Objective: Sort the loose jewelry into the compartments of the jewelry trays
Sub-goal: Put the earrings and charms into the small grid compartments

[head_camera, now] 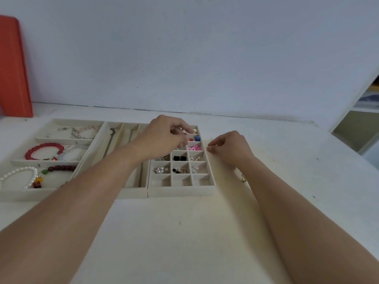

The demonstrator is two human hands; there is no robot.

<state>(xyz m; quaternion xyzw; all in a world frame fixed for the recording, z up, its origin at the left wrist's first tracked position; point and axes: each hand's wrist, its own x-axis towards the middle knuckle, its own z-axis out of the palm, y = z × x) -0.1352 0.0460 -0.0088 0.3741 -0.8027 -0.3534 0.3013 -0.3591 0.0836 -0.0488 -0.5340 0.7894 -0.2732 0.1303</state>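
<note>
The left hand (164, 138) pinches a small pink piece (185, 134) over the grid tray (202, 185). The right hand (229, 147), fingers loosely curled and holding nothing, rests beside the tray.

Three trays (180, 192) (two hands (162, 138)).

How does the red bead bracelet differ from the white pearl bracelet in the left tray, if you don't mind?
The red bead bracelet has larger, opaque red beads; the white pearl bracelet has smaller, glossy white ones. The red one lies in the middle compartment; the pearl one lies in the nearest compartment, beside a dark bead bracelet. Both lie flat as open loops in the left tray.
</note>
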